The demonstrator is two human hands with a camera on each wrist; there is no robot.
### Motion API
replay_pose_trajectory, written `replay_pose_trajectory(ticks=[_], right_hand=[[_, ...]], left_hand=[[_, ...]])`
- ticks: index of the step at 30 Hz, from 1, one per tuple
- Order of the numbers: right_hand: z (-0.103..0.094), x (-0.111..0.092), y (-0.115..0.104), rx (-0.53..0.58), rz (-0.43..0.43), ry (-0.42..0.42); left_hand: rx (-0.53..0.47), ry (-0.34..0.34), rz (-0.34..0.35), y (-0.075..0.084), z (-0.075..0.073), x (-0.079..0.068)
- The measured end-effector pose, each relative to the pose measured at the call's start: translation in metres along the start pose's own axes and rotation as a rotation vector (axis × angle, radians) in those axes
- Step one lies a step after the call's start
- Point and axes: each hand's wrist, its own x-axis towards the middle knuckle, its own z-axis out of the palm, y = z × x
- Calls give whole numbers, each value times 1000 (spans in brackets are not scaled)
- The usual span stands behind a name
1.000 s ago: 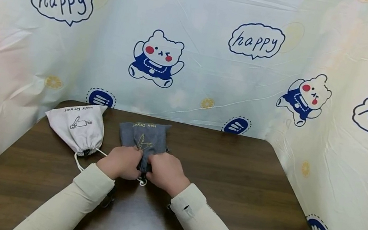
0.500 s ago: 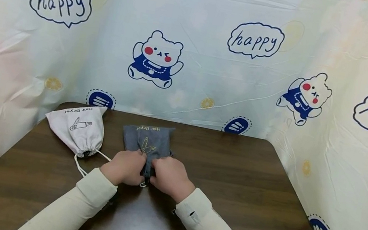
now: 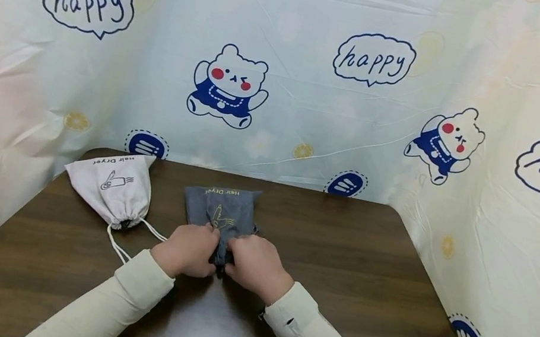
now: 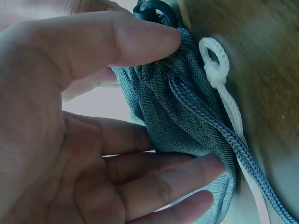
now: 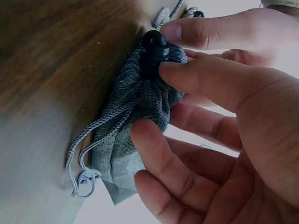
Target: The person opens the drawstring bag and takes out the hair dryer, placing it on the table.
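A dark grey drawstring bag point(image 3: 232, 210), printed "Hair Dryer" in yellow, lies on the table with its gathered neck toward me. My left hand point(image 3: 190, 250) grips that neck from the left; in the left wrist view its thumb presses the gathers near a black cord lock point(image 4: 148, 11). From the other side my right hand point(image 3: 257, 265) pinches the neck, thumb tip right at the cord lock point(image 5: 156, 49). A grey cord point(image 5: 79, 154) hangs loose beside the bag in the right wrist view. The bag's mouth is mostly hidden behind both hands in the head view.
To the left lies a white drawstring bag point(image 3: 117, 190), also printed "Hair Dryer", its white cords trailing toward my left wrist. The brown wooden table point(image 3: 360, 305) meets a patterned curtain point(image 3: 297, 77) at the back and sides.
Both hands and the grey bag have shifted a little right and toward me. The light cord end that showed below the bag's neck is now out of sight. The white bag stays put.
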Motion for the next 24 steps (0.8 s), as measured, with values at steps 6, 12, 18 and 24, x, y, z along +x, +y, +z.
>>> replay_pose_trajectory(ticks=[6, 12, 18, 24], right_hand=[[1, -2, 1, -12, -8, 13], [-2, -3, 1, -5, -3, 0], [-5, -8, 3, -3, 1, -37], [-9, -11, 3, -12, -2, -45]], left_hand=[[37, 20, 7, 0, 1, 0], [38, 41, 28, 3, 0, 0], [40, 59, 42, 9, 4, -1], [54, 71, 49, 13, 6, -2]])
